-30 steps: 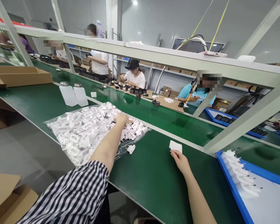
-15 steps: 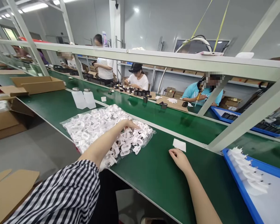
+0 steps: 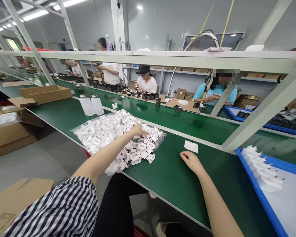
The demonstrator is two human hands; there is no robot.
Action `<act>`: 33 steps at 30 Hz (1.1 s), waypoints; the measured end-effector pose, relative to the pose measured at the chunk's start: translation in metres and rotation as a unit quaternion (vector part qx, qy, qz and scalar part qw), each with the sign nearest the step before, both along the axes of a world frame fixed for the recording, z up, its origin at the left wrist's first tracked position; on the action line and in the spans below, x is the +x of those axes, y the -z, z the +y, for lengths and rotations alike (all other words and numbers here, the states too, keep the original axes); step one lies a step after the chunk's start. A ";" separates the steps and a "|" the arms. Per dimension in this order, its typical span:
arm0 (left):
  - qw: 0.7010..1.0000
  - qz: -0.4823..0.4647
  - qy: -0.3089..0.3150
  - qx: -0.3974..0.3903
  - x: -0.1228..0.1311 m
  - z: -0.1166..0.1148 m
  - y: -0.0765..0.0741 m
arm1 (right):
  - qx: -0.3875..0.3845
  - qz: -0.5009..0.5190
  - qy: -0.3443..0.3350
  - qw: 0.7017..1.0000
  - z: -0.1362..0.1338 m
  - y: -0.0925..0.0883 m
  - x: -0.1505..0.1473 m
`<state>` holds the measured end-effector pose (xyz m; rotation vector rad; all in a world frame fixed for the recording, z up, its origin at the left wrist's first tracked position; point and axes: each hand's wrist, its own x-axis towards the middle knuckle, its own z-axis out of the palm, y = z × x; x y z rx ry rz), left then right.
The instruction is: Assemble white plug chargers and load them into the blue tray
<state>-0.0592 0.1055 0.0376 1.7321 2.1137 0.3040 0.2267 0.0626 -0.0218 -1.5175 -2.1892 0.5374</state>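
Observation:
A heap of small white plastic pieces with oval openings (image 3: 108, 131) lies on a clear plastic bag (image 3: 80, 131) on the green tabletop. Reaching over the right part of this heap is my left hand (image 3: 138, 129); its fingers point down among the pieces and are mostly hidden. A few white pieces (image 3: 151, 158) have spilled past the bag's near right edge. My right hand (image 3: 191, 160) rests on the tabletop with its fingers curled in, and nothing shows in it. Just beyond it lies a small white card (image 3: 190, 146).
A blue-rimmed tray (image 3: 255, 197) at right holds a row of white plug-like pieces (image 3: 262, 169). Two whitish bottles (image 3: 91, 105) and an open cardboard box (image 3: 49, 94) stand at left. A slanted metal post (image 3: 256, 102) rises at right. Several people sit or stand across the bench.
The view has shifted slightly. My left hand stays over the heap, with its fingers still among the pieces. My right hand keeps its curled rest near the card.

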 end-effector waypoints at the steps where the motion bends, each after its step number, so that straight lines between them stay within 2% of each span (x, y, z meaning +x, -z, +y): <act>1: 1.000 -0.003 0.001 0.012 -0.001 0.001 -0.004 | -0.002 0.001 -0.001 1.000 0.000 0.000 0.000; 4: 0.999 0.001 0.008 0.048 0.002 0.003 -0.015 | -0.004 0.008 -0.005 1.000 0.000 -0.001 0.001; 6: 0.994 -0.002 0.042 0.103 0.014 0.001 -0.020 | -0.004 0.016 -0.006 1.000 -0.001 -0.002 0.001; 9: 0.969 -0.046 0.134 0.202 0.047 -0.005 -0.024 | -0.004 0.035 0.003 0.999 -0.001 -0.001 0.000; 12: 0.947 -0.125 0.187 0.228 0.094 -0.010 -0.022 | -0.002 0.060 0.025 0.998 0.000 0.001 -0.001; 15: 0.937 -0.187 0.214 0.205 0.142 -0.011 -0.010 | 0.025 0.105 0.073 0.991 0.001 0.001 0.000; 17: 0.929 -0.230 0.238 0.164 0.165 -0.009 0.006 | 0.074 0.139 0.108 0.981 0.002 0.002 0.003; 19: 0.921 -0.281 0.251 0.100 0.179 -0.005 0.026 | 0.123 0.136 0.115 0.976 0.004 0.004 0.007; 22: 0.902 -0.363 0.235 0.001 0.184 0.000 0.054 | 0.123 0.073 0.076 0.987 0.009 0.009 0.013; 25: 0.868 -0.445 0.216 -0.038 0.182 0.003 0.067 | 0.072 0.060 0.039 0.995 0.013 0.013 0.013; 28: 0.842 -0.510 0.172 -0.033 0.183 0.004 0.069 | 0.067 0.084 0.035 0.994 0.014 0.014 0.009; 31: 0.836 -0.537 0.114 0.005 0.186 0.006 0.074 | 0.078 0.115 0.037 0.990 0.013 0.014 0.006; 33: 0.834 -0.541 0.102 0.050 0.188 0.007 0.079 | 0.070 0.130 0.033 0.988 0.014 0.015 0.007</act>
